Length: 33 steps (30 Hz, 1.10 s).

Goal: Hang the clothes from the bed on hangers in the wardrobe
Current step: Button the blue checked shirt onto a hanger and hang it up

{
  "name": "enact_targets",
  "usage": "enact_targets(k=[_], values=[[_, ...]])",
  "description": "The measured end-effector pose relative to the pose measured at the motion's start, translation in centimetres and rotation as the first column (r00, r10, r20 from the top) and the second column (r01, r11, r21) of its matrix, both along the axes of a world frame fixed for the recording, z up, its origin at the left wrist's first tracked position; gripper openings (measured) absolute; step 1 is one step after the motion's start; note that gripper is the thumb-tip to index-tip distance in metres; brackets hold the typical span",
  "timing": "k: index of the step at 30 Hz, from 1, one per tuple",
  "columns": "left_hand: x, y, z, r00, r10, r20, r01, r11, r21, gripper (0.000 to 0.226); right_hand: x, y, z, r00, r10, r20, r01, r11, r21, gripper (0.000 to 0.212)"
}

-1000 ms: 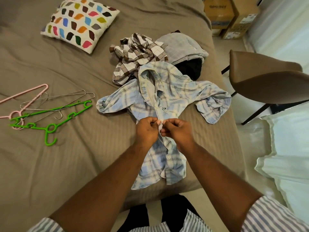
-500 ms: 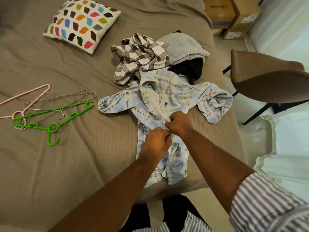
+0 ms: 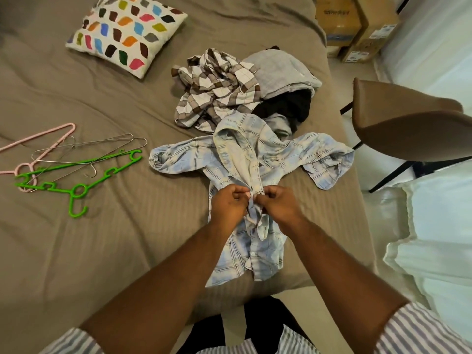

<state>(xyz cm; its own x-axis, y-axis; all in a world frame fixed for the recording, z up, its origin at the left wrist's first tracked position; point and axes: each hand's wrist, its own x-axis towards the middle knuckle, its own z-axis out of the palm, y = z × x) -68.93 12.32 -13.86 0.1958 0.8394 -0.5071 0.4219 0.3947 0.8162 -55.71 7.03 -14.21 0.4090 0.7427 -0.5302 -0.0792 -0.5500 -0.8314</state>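
Note:
A light blue plaid shirt (image 3: 278,159) lies spread on the brown bed (image 3: 115,238), sleeves out to both sides. My left hand (image 3: 228,208) and my right hand (image 3: 277,204) pinch its front placket at mid-chest, knuckles nearly touching. Behind it sit a brown checked shirt (image 3: 217,88), a grey garment (image 3: 281,70) and a black garment (image 3: 288,106) in a pile. To the left lie a green hanger (image 3: 76,182), wire hangers (image 3: 86,152) and a pink hanger (image 3: 38,144).
A patterned pillow (image 3: 127,31) rests at the back of the bed. A brown chair (image 3: 408,126) stands right of the bed, cardboard boxes (image 3: 357,24) behind it. White bedding (image 3: 434,238) lies on the floor at the right.
Both hands shifted along the shirt's placket: up and staggered half a second ago, now level again side by side at mid-chest. The collar area is more bunched together.

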Motion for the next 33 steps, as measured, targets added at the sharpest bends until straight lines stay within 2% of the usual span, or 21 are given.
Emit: enact_targets(k=[4,8,12,16,21,27,33], values=[[0.2,-0.3,0.1,0.999,0.016,-0.029,-0.014,0.998,0.064,0.011,-0.2,-0.3,0.0,1.0,-0.003,-0.025,0.003,1.0,0.022,0.0],[0.3,-0.5,0.3,0.996,0.042,-0.076,-0.036,0.997,0.074,0.01,-0.5,-0.5,0.0,0.999,0.018,0.029,-0.018,1.0,0.013,0.009],[0.0,-0.2,0.5,0.995,0.093,-0.04,-0.091,0.995,0.051,0.004,-0.7,-0.7,0.2,0.996,0.052,0.07,-0.052,0.999,-0.007,0.018],[-0.1,-0.4,0.8,0.999,0.043,-0.018,-0.042,0.998,0.047,0.002,-1.0,-0.8,-0.1,0.978,-0.023,0.207,0.032,0.999,-0.041,0.016],[-0.2,-0.4,1.1,0.999,0.032,-0.038,-0.032,0.999,0.006,0.004,-1.5,-0.8,0.3,0.975,-0.122,0.185,0.117,0.992,0.036,0.018],[-0.5,-0.2,1.6,0.999,0.029,-0.016,-0.03,0.999,-0.019,0.006,-1.7,-1.0,0.3,0.985,-0.07,0.156,0.061,0.996,0.063,0.02],[-0.7,-0.3,1.4,0.999,0.039,-0.006,-0.039,0.999,-0.03,0.018,-1.9,-1.0,0.3,0.979,-0.056,0.194,0.046,0.998,0.053,0.011]])
